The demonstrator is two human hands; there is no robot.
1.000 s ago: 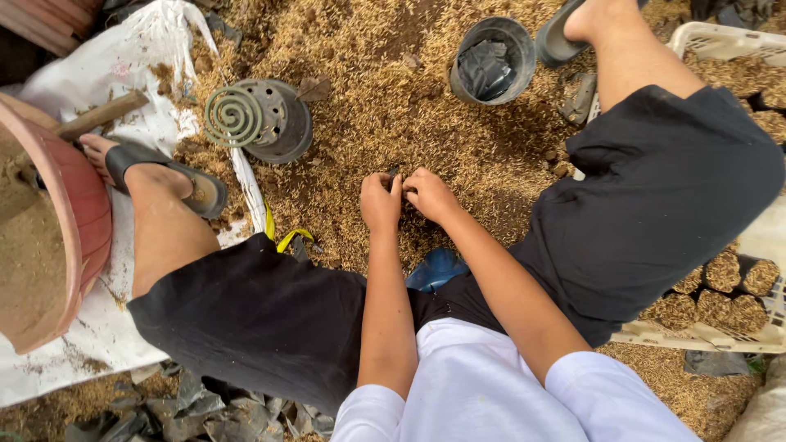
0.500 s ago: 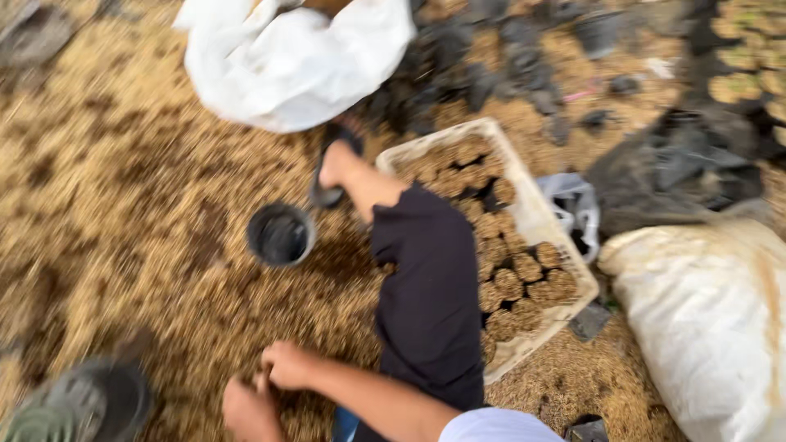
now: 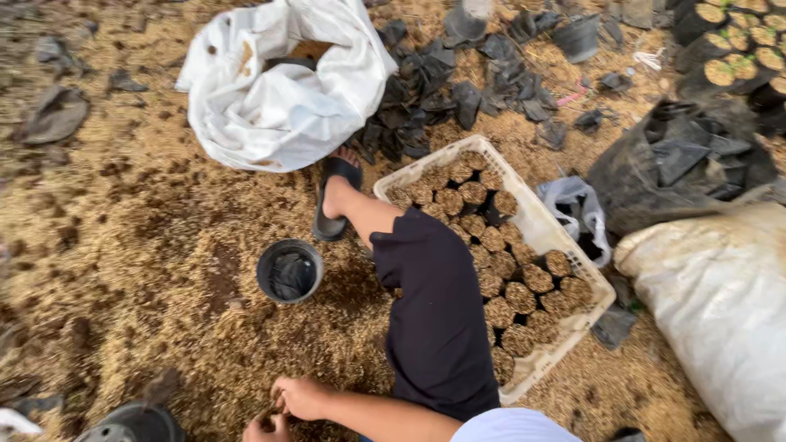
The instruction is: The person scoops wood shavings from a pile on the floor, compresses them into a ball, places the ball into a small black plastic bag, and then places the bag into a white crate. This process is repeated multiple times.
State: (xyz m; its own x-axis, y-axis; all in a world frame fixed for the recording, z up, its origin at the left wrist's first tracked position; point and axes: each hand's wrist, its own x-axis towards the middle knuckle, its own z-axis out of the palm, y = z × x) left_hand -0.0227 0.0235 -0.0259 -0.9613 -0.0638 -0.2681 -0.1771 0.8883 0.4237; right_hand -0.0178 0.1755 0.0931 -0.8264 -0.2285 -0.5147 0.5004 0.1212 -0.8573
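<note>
My right hand (image 3: 303, 398) rests low on the heap of brown husk (image 3: 155, 245), fingers curled and pinching something small and dark. My left hand (image 3: 265, 428) meets it fingertip to fingertip; the frame's bottom edge cuts most of it off. What they pinch is too small to make out. A black pot (image 3: 289, 272) with crumpled black bags inside stands on the husk beyond the hands. My right leg, in black shorts (image 3: 438, 327) and a dark sandal (image 3: 332, 214), stretches past the pot.
A white crate (image 3: 530, 214) packed with several husk-filled bags lies right of my leg. Behind are a crumpled white sack (image 3: 286, 90), loose black bags (image 3: 434, 90), a black sack (image 3: 679, 164), a full white sack (image 3: 720, 303) and seedling pots (image 3: 737, 49). A grey round object (image 3: 135, 426) sits bottom left.
The view has swung away from my lap toward the right and far side, bringing the crate and sacks in. My hands stay together on the husk.
</note>
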